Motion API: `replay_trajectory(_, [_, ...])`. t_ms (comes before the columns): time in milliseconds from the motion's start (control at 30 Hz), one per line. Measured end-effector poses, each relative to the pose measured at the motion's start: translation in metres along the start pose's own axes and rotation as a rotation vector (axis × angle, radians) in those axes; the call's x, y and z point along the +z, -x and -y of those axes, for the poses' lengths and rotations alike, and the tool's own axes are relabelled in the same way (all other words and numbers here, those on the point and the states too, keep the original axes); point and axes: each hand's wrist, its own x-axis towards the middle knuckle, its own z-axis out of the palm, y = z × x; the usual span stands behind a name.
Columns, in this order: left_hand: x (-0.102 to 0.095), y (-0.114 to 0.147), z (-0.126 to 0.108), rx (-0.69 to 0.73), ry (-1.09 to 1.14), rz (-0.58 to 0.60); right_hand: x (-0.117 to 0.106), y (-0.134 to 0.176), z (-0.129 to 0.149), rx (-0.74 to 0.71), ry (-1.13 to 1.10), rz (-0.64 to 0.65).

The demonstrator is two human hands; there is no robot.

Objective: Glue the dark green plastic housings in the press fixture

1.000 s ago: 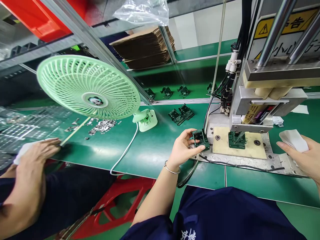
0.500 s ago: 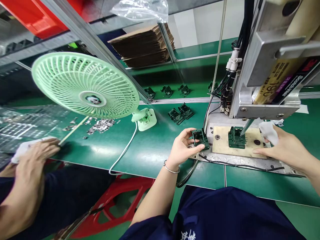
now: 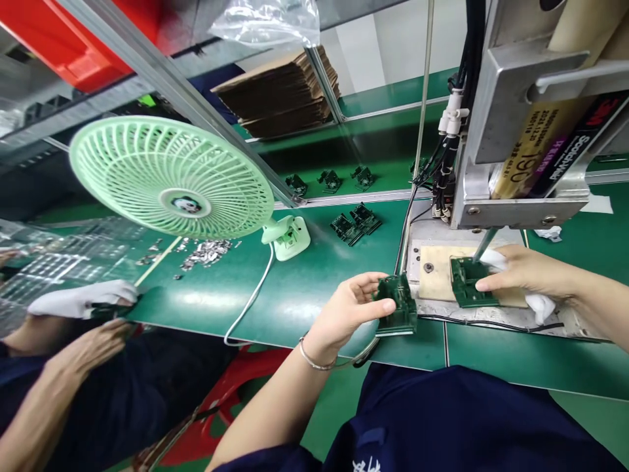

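My left hand (image 3: pixel 351 308) grips a dark green plastic part (image 3: pixel 397 303) just left of the press base plate (image 3: pixel 425 314). My right hand (image 3: pixel 521 272) holds a white cloth (image 3: pixel 539 304) in the palm, and its fingers rest on a second green part (image 3: pixel 464 280) seated on the tan fixture block (image 3: pixel 435 278) under the raised press head (image 3: pixel 521 157).
A mint green fan (image 3: pixel 171 177) stands on the green bench (image 3: pixel 295 288). Loose green parts (image 3: pixel 354 224) lie behind my left hand, more on the far belt (image 3: pixel 329 180). A co-worker's hands, one white-gloved (image 3: pixel 81 301), work at the left by clear trays (image 3: pixel 59 259). Stacked cardboard (image 3: pixel 280 92) sits behind.
The press head rose off the fixture. My right hand moved left with the cloth onto the seated part. My left hand shifted slightly toward me with its part.
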Motion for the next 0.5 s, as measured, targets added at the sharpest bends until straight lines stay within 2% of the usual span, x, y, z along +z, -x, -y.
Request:
replay_trajectory(67, [0.011,-0.006,-0.005,-0.104,-0.021,0.081,0.001,0.005,-0.001,0.05,-0.079,0.124])
replay_trajectory(133, [0.024,-0.016,-0.007,-0.168,-0.072,0.114,0.004,0.014,-0.005,0.112,-0.14,0.23])
replay_trajectory(200, [0.039,-0.03,-0.007,-0.221,-0.117,0.155,0.007,0.029,-0.01,0.175,-0.184,0.255])
replay_trajectory(300, [0.061,-0.05,-0.008,-0.244,-0.124,0.274,0.011,0.061,-0.017,0.258,-0.148,0.062])
replay_trajectory(367, [0.074,-0.061,-0.01,-0.226,-0.105,0.335,0.012,0.083,-0.029,0.236,-0.075,-0.037])
replay_trajectory(433, [0.084,-0.071,-0.011,-0.204,-0.106,0.351,0.013,0.102,-0.053,0.166,0.037,-0.066])
replay_trajectory(500, [0.09,-0.079,-0.009,-0.149,-0.152,0.342,0.015,0.116,-0.088,0.099,0.203,-0.195])
